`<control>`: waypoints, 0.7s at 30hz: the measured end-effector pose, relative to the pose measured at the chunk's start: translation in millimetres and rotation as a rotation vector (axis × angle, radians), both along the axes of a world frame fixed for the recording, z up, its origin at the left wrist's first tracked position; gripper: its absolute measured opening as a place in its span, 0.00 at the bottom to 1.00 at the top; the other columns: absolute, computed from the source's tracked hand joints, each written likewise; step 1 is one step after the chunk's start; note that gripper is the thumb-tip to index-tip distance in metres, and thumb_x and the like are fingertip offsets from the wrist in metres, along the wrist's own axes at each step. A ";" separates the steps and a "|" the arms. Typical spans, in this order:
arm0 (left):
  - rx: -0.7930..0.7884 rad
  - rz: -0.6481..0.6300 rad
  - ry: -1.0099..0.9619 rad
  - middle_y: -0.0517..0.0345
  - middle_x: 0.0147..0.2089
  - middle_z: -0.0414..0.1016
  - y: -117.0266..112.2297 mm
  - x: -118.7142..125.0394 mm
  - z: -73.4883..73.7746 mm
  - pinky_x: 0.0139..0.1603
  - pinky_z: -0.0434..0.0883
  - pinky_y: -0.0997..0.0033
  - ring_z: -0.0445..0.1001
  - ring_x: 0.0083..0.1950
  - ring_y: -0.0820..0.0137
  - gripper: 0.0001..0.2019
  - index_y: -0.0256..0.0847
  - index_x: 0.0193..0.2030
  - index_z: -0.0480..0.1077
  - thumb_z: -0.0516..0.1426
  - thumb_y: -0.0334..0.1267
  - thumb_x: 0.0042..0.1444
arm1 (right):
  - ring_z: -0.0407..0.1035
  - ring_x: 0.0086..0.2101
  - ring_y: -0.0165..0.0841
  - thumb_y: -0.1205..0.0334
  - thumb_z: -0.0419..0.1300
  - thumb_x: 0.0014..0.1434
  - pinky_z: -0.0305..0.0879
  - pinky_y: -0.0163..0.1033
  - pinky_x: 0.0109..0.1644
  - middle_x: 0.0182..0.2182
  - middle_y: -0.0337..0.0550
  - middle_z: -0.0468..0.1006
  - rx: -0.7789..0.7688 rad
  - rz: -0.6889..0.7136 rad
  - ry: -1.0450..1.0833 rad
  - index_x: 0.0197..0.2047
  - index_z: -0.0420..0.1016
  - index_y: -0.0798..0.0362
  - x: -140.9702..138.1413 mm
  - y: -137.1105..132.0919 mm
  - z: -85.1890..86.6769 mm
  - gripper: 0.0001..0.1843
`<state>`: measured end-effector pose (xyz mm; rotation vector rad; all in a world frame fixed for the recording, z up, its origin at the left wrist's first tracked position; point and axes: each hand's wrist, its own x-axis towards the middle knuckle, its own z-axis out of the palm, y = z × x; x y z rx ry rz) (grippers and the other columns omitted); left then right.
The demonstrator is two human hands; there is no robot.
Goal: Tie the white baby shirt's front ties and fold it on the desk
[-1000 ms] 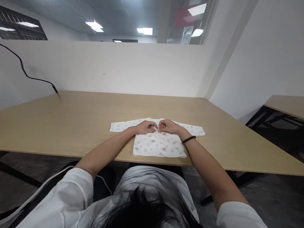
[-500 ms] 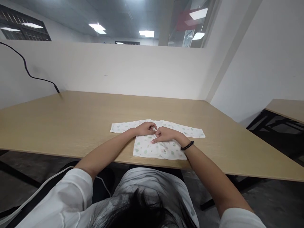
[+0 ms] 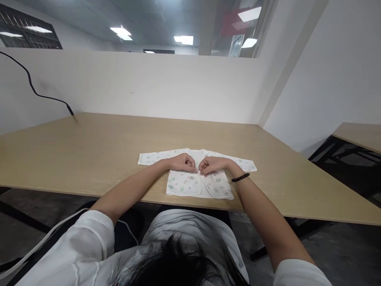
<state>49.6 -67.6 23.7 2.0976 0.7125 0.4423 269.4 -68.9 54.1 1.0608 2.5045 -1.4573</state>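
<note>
A white baby jacket with a small green and pink print (image 3: 184, 183) lies flat on the wooden table (image 3: 89, 153), its sleeves spread to both sides. My left hand (image 3: 182, 163) and my right hand (image 3: 213, 165) rest on its front, curled and facing each other. Their fingertips pinch the fabric at the centre opening, close to the neckline. A dark beaded bracelet (image 3: 240, 177) circles my right wrist. The hands hide the jacket's collar area.
A low white partition wall (image 3: 133, 87) runs behind the table, with a black cable (image 3: 38, 91) hanging over it at the left. A white cable (image 3: 44, 240) crosses my left side. Another table (image 3: 358, 135) stands at the right.
My right hand has moved up and back beside my left hand at the centre opening. The jacket's front panels now lie flatter, with a straighter centre line.
</note>
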 end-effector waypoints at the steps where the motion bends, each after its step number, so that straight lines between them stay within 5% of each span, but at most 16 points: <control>1: -0.009 -0.014 0.013 0.68 0.18 0.55 -2.7 1.1 0.7 0.24 0.48 0.73 0.51 0.21 0.78 0.21 0.36 0.26 0.74 0.65 0.57 0.47 | 0.55 0.19 0.23 0.58 0.64 0.47 0.48 0.31 0.22 0.19 0.33 0.70 -0.010 -0.011 -0.005 0.28 0.74 0.56 0.5 1.2 -0.7 0.09; 13: -0.106 0.045 0.061 0.61 0.20 0.69 -11.6 16.4 -0.9 0.24 0.52 0.73 0.57 0.22 0.77 0.20 0.35 0.31 0.80 0.68 0.53 0.42 | 0.56 0.19 0.24 0.65 0.62 0.43 0.48 0.31 0.23 0.16 0.29 0.64 0.014 -0.044 -0.058 0.25 0.69 0.54 3.3 6.4 -5.3 0.05; 21: -0.112 0.030 0.034 0.66 0.17 0.61 -7.0 15.7 -4.4 0.24 0.50 0.73 0.54 0.20 0.77 0.20 0.36 0.31 0.80 0.69 0.52 0.40 | 0.58 0.18 0.24 0.64 0.64 0.42 0.51 0.32 0.23 0.15 0.29 0.67 0.065 -0.105 -0.094 0.26 0.72 0.54 5.2 5.6 -5.4 0.06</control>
